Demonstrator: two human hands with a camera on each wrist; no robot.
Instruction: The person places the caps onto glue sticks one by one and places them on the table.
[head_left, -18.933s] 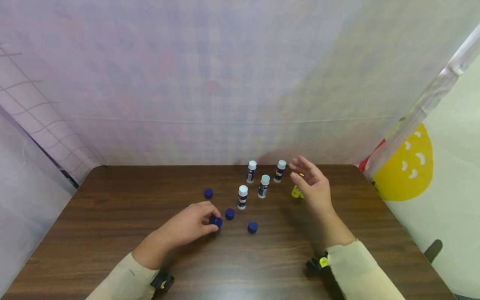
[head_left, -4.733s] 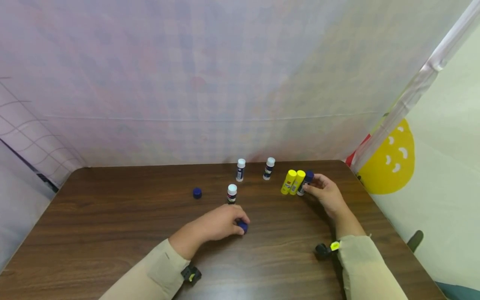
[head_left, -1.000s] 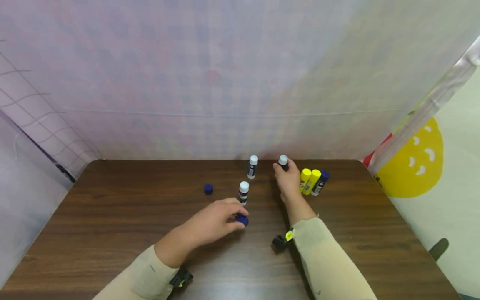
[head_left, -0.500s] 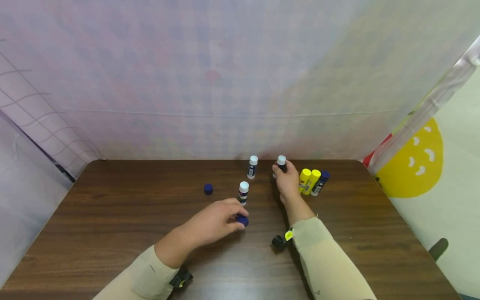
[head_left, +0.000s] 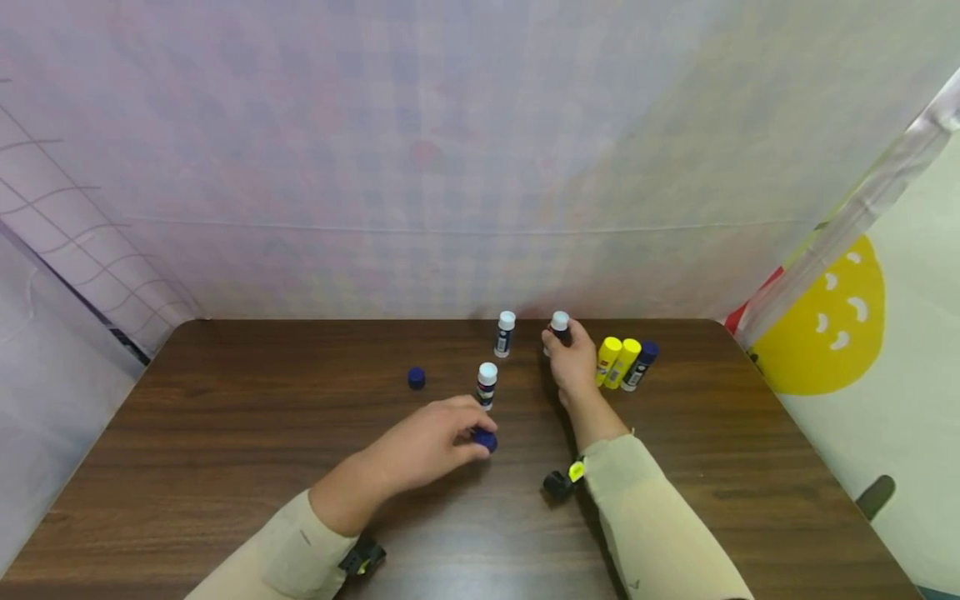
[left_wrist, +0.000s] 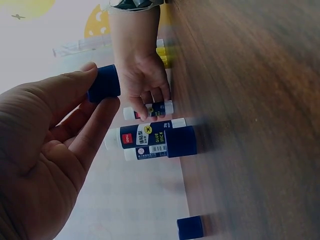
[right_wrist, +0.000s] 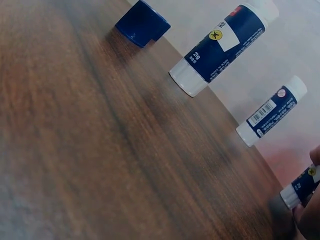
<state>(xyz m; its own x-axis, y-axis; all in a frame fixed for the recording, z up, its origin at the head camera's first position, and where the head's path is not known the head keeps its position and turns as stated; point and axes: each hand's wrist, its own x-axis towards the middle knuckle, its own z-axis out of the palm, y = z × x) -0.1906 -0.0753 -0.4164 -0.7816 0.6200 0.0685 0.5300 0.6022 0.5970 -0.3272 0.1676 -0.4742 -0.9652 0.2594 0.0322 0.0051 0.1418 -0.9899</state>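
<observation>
My left hand [head_left: 420,442] pinches a blue cap [left_wrist: 104,84] between thumb and fingertips, raised off the table. A second blue cap [left_wrist: 181,141] stands near it, mostly hidden behind the hand in the head view. My right hand [head_left: 576,362] grips an uncapped blue-and-white glue stick [head_left: 559,322] upright near the back edge; its lower part is largely covered by fingers. Two more glue sticks with white tops stand upright: one nearer [head_left: 487,386], just beyond the left hand, and one farther back [head_left: 506,334]. Another blue cap [head_left: 416,378] sits to the left.
Right of my right hand stand two yellow glue sticks [head_left: 622,364] and a blue-capped glue stick [head_left: 641,367], side by side. The brown wooden table [head_left: 225,467] ends at a pale checked curtain [head_left: 420,167].
Since the oldest frames, a blue-capped glue stick has joined the yellow ones, and my right hand has moved from it to another. Over the last second that stick shifts slightly left.
</observation>
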